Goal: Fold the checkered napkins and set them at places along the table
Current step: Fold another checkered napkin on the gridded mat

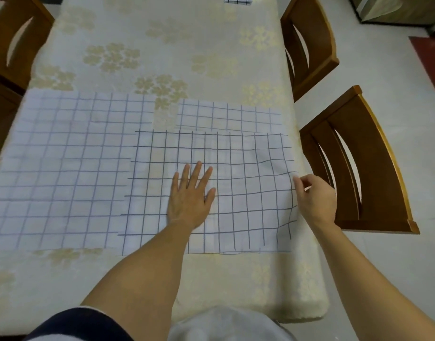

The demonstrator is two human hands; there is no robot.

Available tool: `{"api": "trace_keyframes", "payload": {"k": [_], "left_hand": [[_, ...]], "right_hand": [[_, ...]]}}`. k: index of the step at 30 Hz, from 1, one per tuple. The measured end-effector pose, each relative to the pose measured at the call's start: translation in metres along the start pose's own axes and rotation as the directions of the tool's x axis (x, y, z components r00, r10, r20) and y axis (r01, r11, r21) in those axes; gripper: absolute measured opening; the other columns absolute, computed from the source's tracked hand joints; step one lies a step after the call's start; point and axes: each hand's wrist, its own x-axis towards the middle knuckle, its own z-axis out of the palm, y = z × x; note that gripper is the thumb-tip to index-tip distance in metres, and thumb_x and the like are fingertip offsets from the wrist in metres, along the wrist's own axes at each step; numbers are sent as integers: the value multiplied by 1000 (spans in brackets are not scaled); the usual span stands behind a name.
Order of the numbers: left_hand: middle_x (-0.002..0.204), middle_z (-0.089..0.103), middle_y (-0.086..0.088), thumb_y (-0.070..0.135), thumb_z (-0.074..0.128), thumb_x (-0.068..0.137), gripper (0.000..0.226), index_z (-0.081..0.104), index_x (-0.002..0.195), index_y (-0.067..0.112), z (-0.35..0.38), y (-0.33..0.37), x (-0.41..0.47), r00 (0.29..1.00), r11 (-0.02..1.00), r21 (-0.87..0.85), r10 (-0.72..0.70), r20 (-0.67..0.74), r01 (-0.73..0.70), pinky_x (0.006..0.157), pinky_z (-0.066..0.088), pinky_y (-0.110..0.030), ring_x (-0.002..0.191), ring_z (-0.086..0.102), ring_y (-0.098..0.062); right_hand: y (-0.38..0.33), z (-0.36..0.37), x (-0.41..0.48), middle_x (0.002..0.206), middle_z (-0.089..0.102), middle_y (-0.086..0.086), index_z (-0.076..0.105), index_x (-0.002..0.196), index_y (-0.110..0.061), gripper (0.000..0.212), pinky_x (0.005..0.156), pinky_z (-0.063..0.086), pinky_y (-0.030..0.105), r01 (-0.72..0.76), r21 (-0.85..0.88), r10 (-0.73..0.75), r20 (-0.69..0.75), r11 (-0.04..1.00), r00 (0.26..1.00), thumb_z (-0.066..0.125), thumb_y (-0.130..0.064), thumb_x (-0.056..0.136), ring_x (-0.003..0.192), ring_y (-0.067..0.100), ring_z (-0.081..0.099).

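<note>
Three white napkins with a dark grid lie spread on the table. The nearest napkin [238,168] lies on top at the right, overlapping a large napkin [63,168] on the left and a third napkin [228,115] behind it. My left hand [190,195] presses flat on the middle of the nearest napkin, fingers straight. My right hand [314,198] pinches that napkin's right edge, which is lifted and rippled. A folded checkered napkin [237,0] sits at the table's far end.
The table [162,45] wears a cream cloth with gold flower prints. Two wooden chairs [359,163] [307,45] stand along the right side, another wooden chair [12,43] at the left. A red mat [430,60] lies on the floor at the right.
</note>
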Motion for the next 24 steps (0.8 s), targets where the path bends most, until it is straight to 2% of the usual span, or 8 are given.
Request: {"api": "trace_keyframes", "payload": {"k": [3, 7, 10, 14, 16, 19, 20, 24], "left_hand": [[167, -24, 4, 57, -5, 102, 62, -18, 159, 34, -1, 1, 0, 1000, 1000, -13, -3, -12, 3, 126, -4, -49, 155, -18, -23], [167, -22, 4, 50, 1, 106, 59, -16, 159, 34, -2, 2, 0, 1000, 1000, -26, -16, -15, 15, 126, -3, -50, 156, -14, -23], [167, -22, 4, 51, 6, 105, 61, -17, 159, 34, -2, 1, 1, 1000, 999, -45, -26, -14, 26, 126, -3, -50, 156, -16, -23], [167, -22, 4, 55, 7, 105, 63, -16, 159, 33, 0, 1, 1, 1000, 998, -52, -18, -19, 17, 125, -6, -50, 155, -18, -23], [167, -22, 3, 56, 7, 105, 63, -16, 159, 33, 1, 0, 1, 1000, 998, -58, -18, -24, 17, 125, -7, -50, 155, -18, -23], [167, -22, 3, 57, 5, 105, 63, -16, 159, 34, 2, 0, 1, 999, 997, -72, -12, -41, 9, 125, -6, -50, 155, -17, -24], [167, -22, 3, 57, 4, 105, 62, -17, 159, 35, 2, -1, 0, 999, 997, -74, -11, -39, 8, 125, -6, -50, 155, -18, -24], [168, -18, 4, 54, 3, 105, 59, -14, 159, 37, 0, 0, -1, 998, 996, -85, -15, -53, 11, 125, -6, -50, 156, -15, -24]], "right_hand": [[-10, -5, -1, 86, 65, 4, 62, 101, -13, 24, 64, 48, 26, -118, 270, 89, 119, 956, 989, 52, -34, 103, 77, 20, 63], [-16, -13, -5, 73, 61, 11, 57, 109, -10, 28, 53, 43, 31, -114, 261, 65, 190, 958, 980, 47, -36, 105, 59, 20, 53], [-26, -21, -7, 70, 58, 4, 58, 116, -10, 32, 51, 42, 29, -129, 280, 75, 196, 951, 978, 47, -37, 104, 55, 15, 52], [-54, -35, -15, 89, 71, 15, 55, 138, -12, 46, 72, 61, 45, -119, 411, 2, 273, 904, 962, 52, -40, 101, 77, 33, 69], [-73, -42, -20, 90, 70, 25, 55, 140, -13, 45, 77, 61, 55, -120, 486, -50, 322, 866, 945, 52, -36, 102, 83, 45, 68], [-107, -54, -28, 65, 68, -11, 57, 136, -5, 37, 60, 54, 16, -116, 547, -119, 375, 829, 919, 46, -22, 106, 62, 4, 67], [-118, -58, -31, 67, 69, -15, 58, 136, -6, 36, 62, 54, 15, -119, 570, -139, 388, 813, 911, 45, -21, 106, 66, 1, 67], [-153, -64, -42, 97, 78, 0, 63, 128, -14, 31, 82, 62, 45, -217, 639, -145, 464, 738, 874, 42, -21, 107, 95, 24, 75]]}}
